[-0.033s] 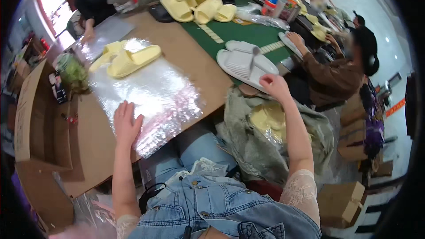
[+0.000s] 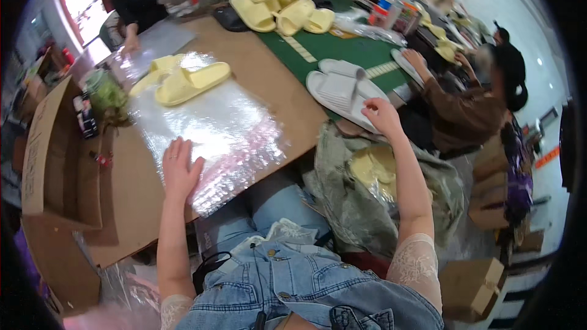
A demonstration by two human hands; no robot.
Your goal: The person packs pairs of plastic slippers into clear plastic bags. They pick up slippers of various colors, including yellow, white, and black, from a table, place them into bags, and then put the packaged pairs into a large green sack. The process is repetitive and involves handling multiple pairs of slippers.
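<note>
I see my left hand (image 2: 179,168) lying flat on the clear plastic sheet (image 2: 211,125), fingers spread and open, palm down near the sheet's near edge. The sheet is shiny and crinkled and covers the middle of the brown tabletop (image 2: 131,198). At its far end rests a pair of yellow slippers (image 2: 183,80), side by side and touching, well apart from my left hand.

My right hand (image 2: 382,116) reaches out to the right, its fingers curled over the near edge of a pair of white slippers (image 2: 342,88); I cannot tell whether they actually pinch it or only touch. The white slippers lie soles up on the green mat (image 2: 342,52), at the tabletop's right edge. Farther back on the mat sits a heap of yellow slippers (image 2: 278,9).

Below my right forearm, beside the tabletop, a large grey-green bag (image 2: 342,201) stands open with more yellow slippers inside (image 2: 373,168). On my left an open cardboard box (image 2: 55,159) stands against the tabletop. Another person in a brown sleeve (image 2: 455,107) sits to the right, one hand on the mat's far side, and a person in black (image 2: 137,0) works at the far left corner.
</note>
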